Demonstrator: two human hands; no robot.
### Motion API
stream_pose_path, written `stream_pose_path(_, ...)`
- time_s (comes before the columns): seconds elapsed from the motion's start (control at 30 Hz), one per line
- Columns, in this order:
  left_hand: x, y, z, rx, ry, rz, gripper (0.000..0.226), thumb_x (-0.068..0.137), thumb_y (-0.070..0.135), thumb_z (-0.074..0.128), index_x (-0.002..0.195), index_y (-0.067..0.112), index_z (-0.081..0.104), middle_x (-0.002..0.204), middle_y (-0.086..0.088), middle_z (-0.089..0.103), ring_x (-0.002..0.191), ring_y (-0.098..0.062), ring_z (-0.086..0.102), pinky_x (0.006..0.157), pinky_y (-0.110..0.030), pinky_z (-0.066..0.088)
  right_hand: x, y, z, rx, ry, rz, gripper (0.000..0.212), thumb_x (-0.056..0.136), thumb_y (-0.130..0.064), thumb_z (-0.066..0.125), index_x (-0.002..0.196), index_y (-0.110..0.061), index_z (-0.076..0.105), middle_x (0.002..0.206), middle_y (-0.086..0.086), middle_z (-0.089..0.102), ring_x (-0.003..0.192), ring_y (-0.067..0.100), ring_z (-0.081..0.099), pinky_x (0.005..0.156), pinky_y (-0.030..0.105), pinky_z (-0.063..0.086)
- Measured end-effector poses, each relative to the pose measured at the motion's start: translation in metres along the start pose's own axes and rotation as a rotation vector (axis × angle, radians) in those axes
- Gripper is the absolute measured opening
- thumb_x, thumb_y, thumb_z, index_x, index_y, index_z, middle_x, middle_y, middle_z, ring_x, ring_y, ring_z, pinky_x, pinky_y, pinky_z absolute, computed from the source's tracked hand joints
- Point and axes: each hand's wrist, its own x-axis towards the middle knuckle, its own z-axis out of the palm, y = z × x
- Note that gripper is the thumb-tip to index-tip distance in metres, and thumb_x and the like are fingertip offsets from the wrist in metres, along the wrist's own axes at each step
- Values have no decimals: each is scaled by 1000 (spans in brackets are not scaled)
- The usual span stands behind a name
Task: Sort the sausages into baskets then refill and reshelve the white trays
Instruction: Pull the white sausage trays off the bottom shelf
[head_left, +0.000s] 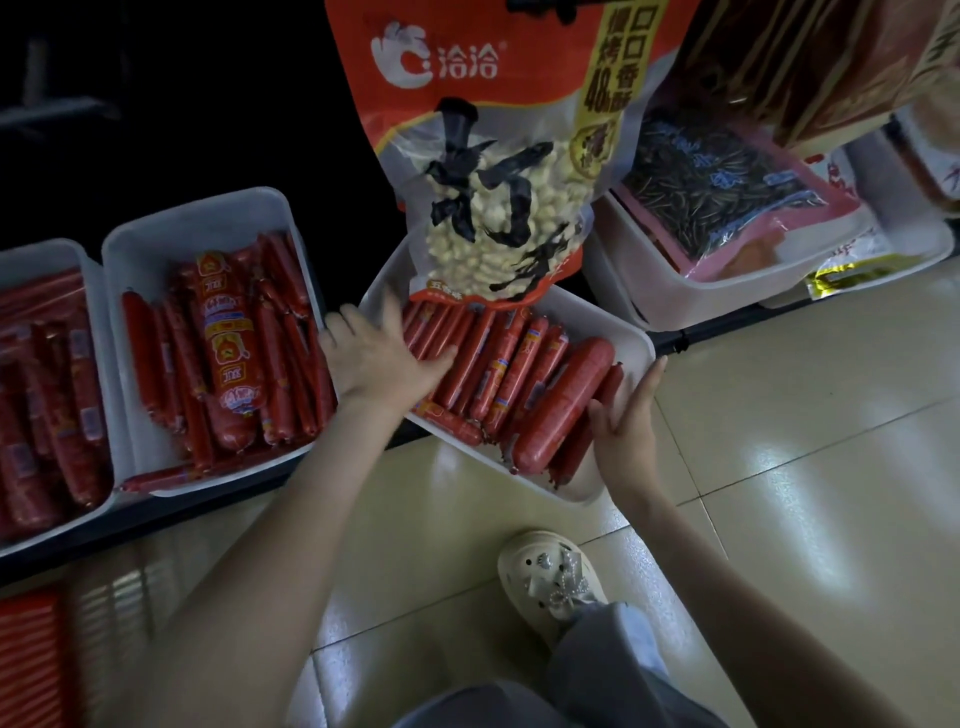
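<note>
Head view: I see the middle white tray (642, 347) turned at an angle, its far end under a hanging peanut bag (488, 156) and its near corner jutting past the dark shelf edge over the tiled floor (779, 467). Red sausages (511, 371) lie side by side in it, with one thick sausage (563, 405) toward the right. The left hand (382, 358) lies flat, fingers spread apart, on the sausages at the tray's left end. The right hand (626, 415) has straight fingers laid along the tray's right rim, thumb at the thin sausages there; neither hand grips. Two more filled trays (208, 218) sit left on the shelf.
</note>
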Motion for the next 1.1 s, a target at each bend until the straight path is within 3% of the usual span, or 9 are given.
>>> stream_pose_path(0.1,19,0,-12,-160,-51,-56,115,67,88,43,146,7,21,130,-25,36,117,-42,43,93,-42,41,-4,-3,1,115,-39,11,114,74,-55,73,137,-56,-21,152,-14,12,142,11,20,116,43,22)
stream_pose_path(0.2,10,9,-19,-313,-99,-92,112,68,80,56,143,3,24,137,-23,30,120,-43,44,95,-44,43,-7,0,2,40,-75,9,125,71,-34,82,147,-38,-18,138,-13,16,131,4,20,110,31,22)
stream_pose_path(0.3,-6,12,-20,-387,-95,-99,109,68,71,66,140,3,23,134,-23,34,116,-42,47,93,-44,44,-8,8,2,40,-62,-35,119,74,-21,81,150,-35,-10,137,-8,21,127,5,27,106,29,29)
stream_pose_path(0.5,-39,19,-12,-422,-97,-205,101,64,67,72,128,0,32,131,-21,49,121,-40,46,98,-45,39,7,13,-23,56,-125,-75,87,77,-23,77,139,-56,26,139,-7,39,127,13,43,107,36,38)
stream_pose_path(0.57,-56,30,-15,-421,-82,-194,104,64,65,73,133,-1,30,134,-21,46,124,-39,41,101,-45,36,5,21,-37,64,-140,-61,87,77,-19,78,135,-59,27,138,-7,39,124,9,44,105,33,38)
stream_pose_path(0.7,-92,61,-21,-420,-84,-62,110,68,65,69,149,19,11,130,-19,47,120,-37,41,101,-43,31,-7,48,-81,88,-168,17,85,75,-20,78,139,-54,32,135,-5,41,124,15,49,102,43,44)
stream_pose_path(0.87,-137,115,2,-391,-293,184,97,74,72,55,147,49,-5,124,-16,39,113,-29,36,98,-39,31,-15,99,-150,8,-121,78,88,63,-42,77,140,-52,34,146,-6,38,135,18,39,106,53,39)
stream_pose_path(0.97,-153,150,15,-399,-368,262,92,75,72,55,147,51,2,127,-11,31,118,-28,29,100,-37,29,-15,124,-185,58,-41,117,86,68,-25,81,140,-45,38,146,2,37,134,18,42,105,54,40)
stream_pose_path(1.1,-161,195,34,-391,-465,324,90,76,70,56,146,53,3,128,-13,31,119,-29,29,99,-36,28,-14,149,-219,169,14,183,80,79,7,68,134,-44,40,145,1,34,127,13,49,105,50,41)
